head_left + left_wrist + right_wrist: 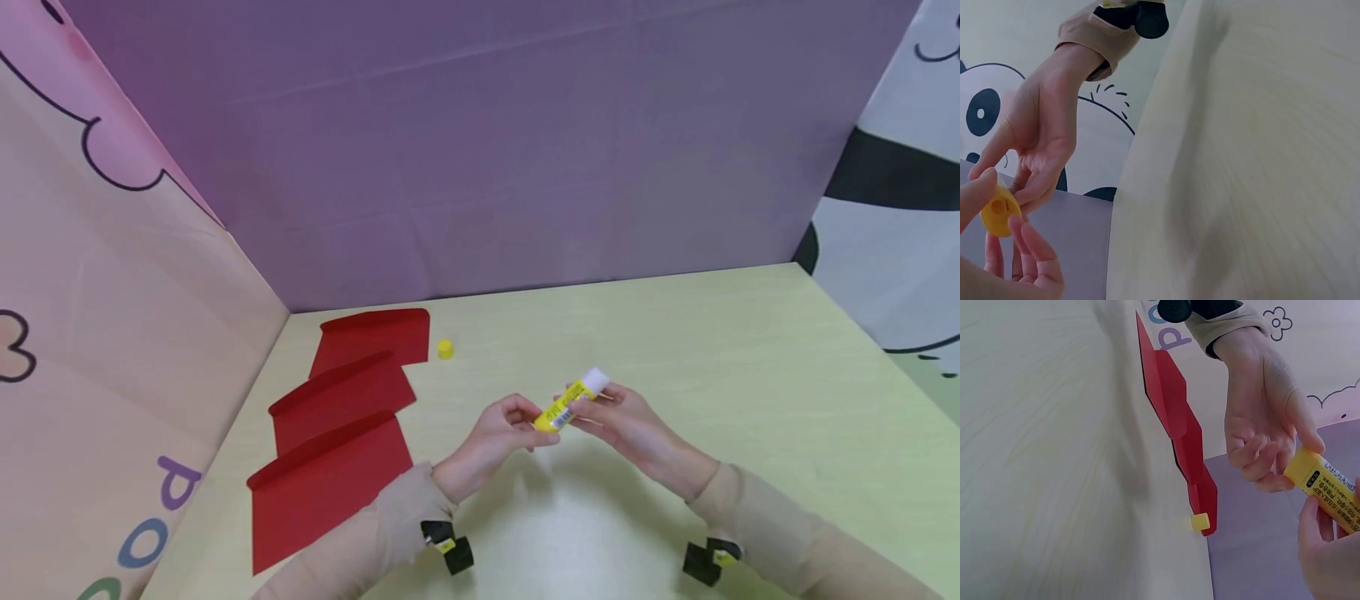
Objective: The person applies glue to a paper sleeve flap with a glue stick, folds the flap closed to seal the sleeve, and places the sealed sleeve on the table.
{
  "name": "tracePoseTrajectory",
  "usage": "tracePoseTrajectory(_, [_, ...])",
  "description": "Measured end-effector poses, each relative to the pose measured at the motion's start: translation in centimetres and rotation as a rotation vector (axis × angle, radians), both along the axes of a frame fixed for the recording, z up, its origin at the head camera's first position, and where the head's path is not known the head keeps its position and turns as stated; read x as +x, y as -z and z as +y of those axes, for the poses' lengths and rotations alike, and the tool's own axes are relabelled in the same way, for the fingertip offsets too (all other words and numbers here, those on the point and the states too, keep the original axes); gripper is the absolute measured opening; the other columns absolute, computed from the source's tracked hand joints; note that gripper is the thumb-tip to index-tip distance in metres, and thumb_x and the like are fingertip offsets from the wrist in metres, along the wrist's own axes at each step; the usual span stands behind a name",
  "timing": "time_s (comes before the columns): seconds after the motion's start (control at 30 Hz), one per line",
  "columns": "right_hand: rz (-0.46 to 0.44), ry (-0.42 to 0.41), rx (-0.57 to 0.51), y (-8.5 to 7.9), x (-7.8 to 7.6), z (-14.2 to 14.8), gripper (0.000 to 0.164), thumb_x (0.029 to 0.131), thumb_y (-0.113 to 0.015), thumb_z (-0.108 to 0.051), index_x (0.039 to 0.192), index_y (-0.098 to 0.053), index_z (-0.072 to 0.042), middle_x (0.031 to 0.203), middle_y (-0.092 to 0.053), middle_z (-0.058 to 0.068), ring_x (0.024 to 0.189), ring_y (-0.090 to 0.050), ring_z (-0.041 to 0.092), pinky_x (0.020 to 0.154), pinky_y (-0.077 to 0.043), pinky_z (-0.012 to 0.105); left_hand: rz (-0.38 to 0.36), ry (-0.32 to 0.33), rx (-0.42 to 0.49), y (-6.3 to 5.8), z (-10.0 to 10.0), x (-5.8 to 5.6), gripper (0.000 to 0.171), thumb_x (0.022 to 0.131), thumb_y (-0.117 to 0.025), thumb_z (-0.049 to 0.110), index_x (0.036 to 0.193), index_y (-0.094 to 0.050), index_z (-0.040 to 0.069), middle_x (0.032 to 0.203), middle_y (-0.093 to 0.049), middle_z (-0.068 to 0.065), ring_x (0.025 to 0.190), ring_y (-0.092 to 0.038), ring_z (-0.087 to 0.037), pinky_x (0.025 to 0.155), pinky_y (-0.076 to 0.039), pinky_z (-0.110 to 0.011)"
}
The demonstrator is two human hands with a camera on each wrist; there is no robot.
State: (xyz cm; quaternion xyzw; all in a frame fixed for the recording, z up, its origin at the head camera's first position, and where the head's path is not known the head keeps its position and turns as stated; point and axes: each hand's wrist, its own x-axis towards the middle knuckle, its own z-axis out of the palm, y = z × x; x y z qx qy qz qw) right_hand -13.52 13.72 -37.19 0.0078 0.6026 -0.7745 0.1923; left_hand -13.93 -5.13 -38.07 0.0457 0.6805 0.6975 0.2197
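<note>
A yellow glue stick (564, 408) with a white upper end is held tilted above the table, its cap off. My right hand (636, 429) grips it around the middle of its barrel. With thumb and fingers, my left hand (501, 435) pinches the yellow base; in the left wrist view that round base (1000, 214) faces the camera between the fingertips. The yellow cap (446, 349) stands on the table farther back, beside the red envelopes. In the right wrist view the printed barrel (1332, 494) shows between both hands.
Three red paper envelopes (330, 479) with raised flaps lie overlapping in a row on the left of the pale table (712, 358). A purple backdrop (510, 150) stands behind, with printed panels at the left and right sides.
</note>
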Motion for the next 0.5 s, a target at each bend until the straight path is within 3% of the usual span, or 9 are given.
tracePoseTrajectory(0.27, [-0.012, 0.035, 0.044, -0.4, 0.1, 0.3, 0.060, 0.084, -0.061, -0.012, 0.130, -0.029, 0.011, 0.132, -0.033, 0.028, 0.104, -0.053, 0.018, 0.090, -0.041, 0.030, 0.063, 0.092, -0.057, 0.2, -0.6, -0.1, 0.026, 0.081, -0.063, 0.009, 0.103, -0.054, -0.002, 0.091, -0.061, -0.006, 0.069, -0.056, -0.012, 0.068, -0.049, -0.028])
tracePoseTrajectory(0.5, [0.014, 0.041, 0.108, -0.5, 0.1, 0.9, 0.062, 0.081, -0.064, -0.015, 0.129, -0.033, 0.010, 0.129, -0.039, 0.026, 0.102, -0.055, 0.016, 0.090, -0.042, 0.031, 0.129, 0.149, -0.182, -0.1, -2.0, 0.0, 0.029, 0.083, -0.062, 0.015, 0.104, -0.056, -0.004, 0.093, -0.063, -0.007, 0.071, -0.059, -0.013, 0.070, -0.050, -0.030])
